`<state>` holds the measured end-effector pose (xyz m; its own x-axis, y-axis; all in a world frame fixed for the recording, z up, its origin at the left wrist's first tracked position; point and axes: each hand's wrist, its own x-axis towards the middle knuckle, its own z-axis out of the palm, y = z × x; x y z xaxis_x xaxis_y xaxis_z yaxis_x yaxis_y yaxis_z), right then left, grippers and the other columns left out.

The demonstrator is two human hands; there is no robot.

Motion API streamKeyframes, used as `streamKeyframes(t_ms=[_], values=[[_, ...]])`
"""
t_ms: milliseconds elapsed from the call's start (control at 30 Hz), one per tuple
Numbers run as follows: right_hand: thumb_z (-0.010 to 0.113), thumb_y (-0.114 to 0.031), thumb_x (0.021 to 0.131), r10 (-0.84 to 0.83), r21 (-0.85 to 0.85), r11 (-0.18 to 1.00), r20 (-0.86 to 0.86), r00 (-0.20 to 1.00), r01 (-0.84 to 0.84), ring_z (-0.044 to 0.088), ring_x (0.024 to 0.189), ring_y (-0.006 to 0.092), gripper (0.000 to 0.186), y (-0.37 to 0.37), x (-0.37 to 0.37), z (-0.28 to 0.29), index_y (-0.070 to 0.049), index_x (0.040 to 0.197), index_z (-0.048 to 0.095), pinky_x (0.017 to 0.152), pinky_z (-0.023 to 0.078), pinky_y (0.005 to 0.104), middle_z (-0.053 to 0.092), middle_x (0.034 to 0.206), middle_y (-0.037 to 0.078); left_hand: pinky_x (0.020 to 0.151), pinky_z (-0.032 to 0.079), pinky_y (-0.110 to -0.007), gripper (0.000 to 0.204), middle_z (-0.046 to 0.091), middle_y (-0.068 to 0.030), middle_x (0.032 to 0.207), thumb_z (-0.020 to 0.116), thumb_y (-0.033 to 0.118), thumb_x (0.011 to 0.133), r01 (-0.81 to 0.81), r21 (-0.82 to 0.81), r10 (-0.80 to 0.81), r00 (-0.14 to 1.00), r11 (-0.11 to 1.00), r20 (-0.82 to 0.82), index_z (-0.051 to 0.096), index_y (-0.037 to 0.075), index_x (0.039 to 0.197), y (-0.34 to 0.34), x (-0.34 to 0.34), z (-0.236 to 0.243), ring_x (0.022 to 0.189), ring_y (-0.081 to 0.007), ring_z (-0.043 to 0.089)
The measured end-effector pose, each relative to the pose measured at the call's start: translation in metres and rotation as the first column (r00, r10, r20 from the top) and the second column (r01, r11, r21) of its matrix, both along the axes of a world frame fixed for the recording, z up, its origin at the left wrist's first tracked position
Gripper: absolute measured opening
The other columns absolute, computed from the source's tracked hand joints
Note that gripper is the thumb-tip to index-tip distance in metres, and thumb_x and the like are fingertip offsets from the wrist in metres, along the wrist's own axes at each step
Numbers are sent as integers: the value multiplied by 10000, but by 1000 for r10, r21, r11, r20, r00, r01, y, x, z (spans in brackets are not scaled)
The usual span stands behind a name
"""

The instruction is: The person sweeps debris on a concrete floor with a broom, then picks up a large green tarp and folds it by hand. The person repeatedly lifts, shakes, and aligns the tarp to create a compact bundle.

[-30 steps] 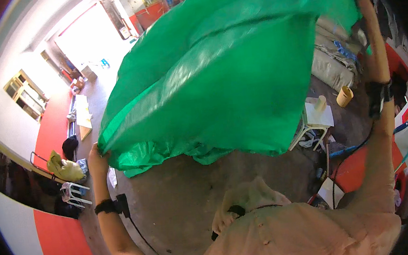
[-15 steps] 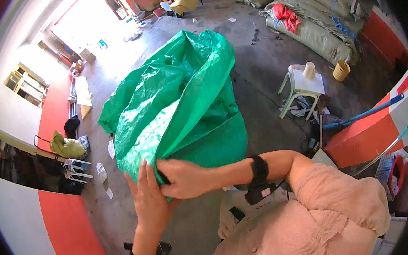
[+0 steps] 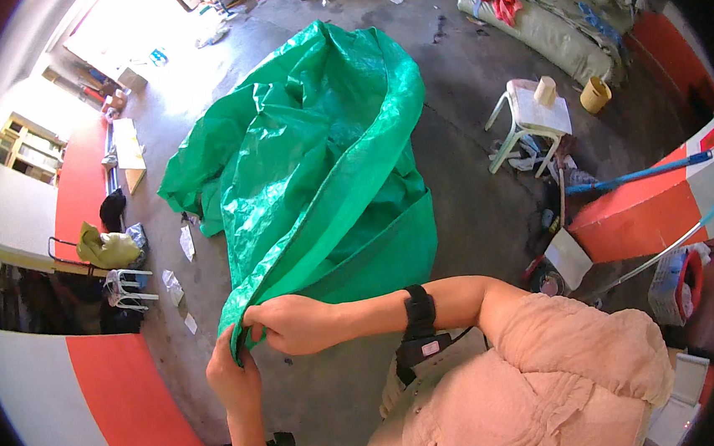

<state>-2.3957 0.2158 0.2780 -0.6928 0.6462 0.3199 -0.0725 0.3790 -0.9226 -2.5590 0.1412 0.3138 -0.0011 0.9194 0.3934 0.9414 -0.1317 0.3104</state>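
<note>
A large, shiny green woven plastic sheet (image 3: 310, 159) hangs in folds in front of me, with a dark seam running along its folded edge. My left hand (image 3: 233, 374) is closed around the sheet's near lower corner. Right beside it, my right hand (image 3: 298, 324) pinches the same edge, its knuckles turned toward the left. The fingertips of both hands are partly hidden by the folds. Black straps are around both wrists, and a small dark box hangs by the right one.
A white stool (image 3: 537, 112) bearing a beige cup (image 3: 544, 91) stands at right, near a yellow bucket (image 3: 594, 95). Large grey-green rolls (image 3: 544, 36) lie at far right. A blue pole (image 3: 638, 174) rests on an orange-and-white ledge. A white stool (image 3: 130, 289) is at left.
My left hand has gone from flat against the sheet to gripping its corner, slightly lower. My right hand has shifted a little left. The sheet's folded edge is drawn out straighter.
</note>
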Motion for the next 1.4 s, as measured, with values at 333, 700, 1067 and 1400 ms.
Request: streamKeyframes(t_ms=[333,700,1067,1400], values=[[589,-320,772,-289,89,953,543,788,289,602,755,341,350,101,115,-162,-138,1070,567,624,473,450,624,792,141,693,480,-303,237,640,-141,858,520,-94,735,-80,16,80,997,997,-22,618,-13,935,41,-29,74,795,-228,628],[706,-244,699,-390,342,919,724,569,194,528,975,322,308,198,251,-381,-137,980,639,831,460,404,553,1005,122,682,443,-241,245,568,-51,917,432,-34,841,-416,258,420,907,872,44,560,-6,1048,61,-88,170,820,-124,522],[595,-98,810,-892,319,331,-200,404,888,552,734,138,98,389,438,-31,-51,888,557,652,444,282,555,764,28,775,475,-287,287,580,-117,1095,421,-20,869,-646,203,561,749,736,351,534,-41,1133,9,-178,91,997,-225,537],[802,-218,620,-199,316,948,480,854,43,512,982,259,479,542,259,-106,-41,998,567,843,439,355,496,1043,107,482,471,-303,212,634,-149,848,514,80,835,-781,451,749,589,431,303,640,-30,965,-15,-119,83,591,-238,569]])
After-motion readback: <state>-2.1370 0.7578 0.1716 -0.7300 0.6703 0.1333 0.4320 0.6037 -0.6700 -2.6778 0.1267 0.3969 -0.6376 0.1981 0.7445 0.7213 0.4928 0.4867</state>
